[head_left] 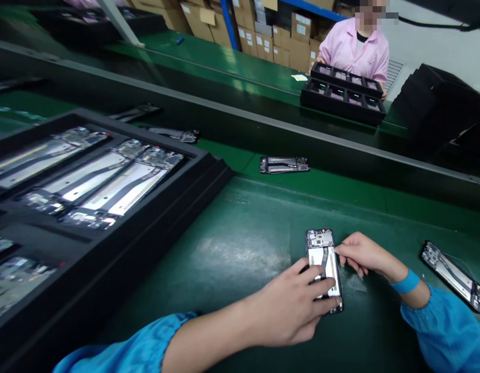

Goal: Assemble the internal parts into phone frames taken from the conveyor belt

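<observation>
An opened smartphone point(321, 239), its circuit board and silvery battery exposed, lies on the green bench mat point(240, 248) in front of me. My left hand point(297, 300) lies across its lower half, with the fingers curled around its sides and covering part of the battery. At the phone's upper right edge, my right hand point(358, 253) is closed in a pinch, fingertips against the side just below the board. Whatever is between those fingertips is too small to make out. A blue band point(405, 282) circles my right wrist.
A black foam tray point(208, 176) with several opened phones fills the left side. Another opened phone point(453, 274) lies at the right, and one point(284, 165) lies beyond the mat. Across a dark rail, a person in pink point(350, 44) holds black trays point(343, 106).
</observation>
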### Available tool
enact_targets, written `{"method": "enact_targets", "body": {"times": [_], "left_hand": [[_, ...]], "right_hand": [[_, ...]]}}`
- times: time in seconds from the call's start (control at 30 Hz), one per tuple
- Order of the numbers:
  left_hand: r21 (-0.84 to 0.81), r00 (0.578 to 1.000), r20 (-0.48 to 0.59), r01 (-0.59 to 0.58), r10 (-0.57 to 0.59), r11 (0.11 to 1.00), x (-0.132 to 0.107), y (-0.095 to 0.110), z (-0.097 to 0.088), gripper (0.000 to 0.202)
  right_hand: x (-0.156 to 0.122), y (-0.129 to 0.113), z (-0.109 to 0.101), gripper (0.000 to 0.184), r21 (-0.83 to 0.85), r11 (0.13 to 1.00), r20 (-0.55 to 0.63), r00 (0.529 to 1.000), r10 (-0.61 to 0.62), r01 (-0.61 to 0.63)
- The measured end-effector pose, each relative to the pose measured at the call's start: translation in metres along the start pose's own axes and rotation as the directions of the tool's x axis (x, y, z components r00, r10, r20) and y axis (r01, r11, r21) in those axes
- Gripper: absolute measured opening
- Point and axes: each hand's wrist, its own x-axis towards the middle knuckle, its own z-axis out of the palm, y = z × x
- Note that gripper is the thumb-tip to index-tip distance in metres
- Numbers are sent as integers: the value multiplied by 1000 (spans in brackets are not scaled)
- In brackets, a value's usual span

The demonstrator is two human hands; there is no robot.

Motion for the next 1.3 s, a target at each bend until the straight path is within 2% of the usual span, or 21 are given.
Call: {"method": "enact_targets", "body": {"times": [0.27, 0.5, 0.67, 0.93, 1.03, 1.17, 1.3], "left_hand": [[-17, 1000, -1, 0, 0, 1000, 0, -1, 0, 42], [-26, 1000, 8, 1, 0, 1000, 1, -1, -1, 42], [-36, 1000, 1, 6, -6, 999, 1, -2, 0, 41], [-94, 1000, -1, 11, -11, 996, -2, 0, -1, 41], [-179, 1000, -4, 27, -28, 983, 4, -9, -6, 38], [-191, 999, -11, 35, -38, 981, 24, -35, -10, 49], [-188, 998, 40, 49, -43, 981, 37, -46, -1, 40]], "right_hand": [[-11, 3, 7, 31, -55, 998, 42, 999, 18, -16], [-40, 28, 28, 30, -46, 993, 131, 985, 112, -107], [-47, 43, 34, 31, -11, 998, 109, 992, 68, -67], [-49, 43, 32, 31, 5, 998, 79, 995, 58, -59], [-51, 48, 33, 36, 34, 999, 58, 998, 40, -42], [-54, 55, 32, 49, 147, 989, -26, 999, -22, 26], [-51, 54, 33, 48, 179, 983, -19, 999, 31, -27]]}}
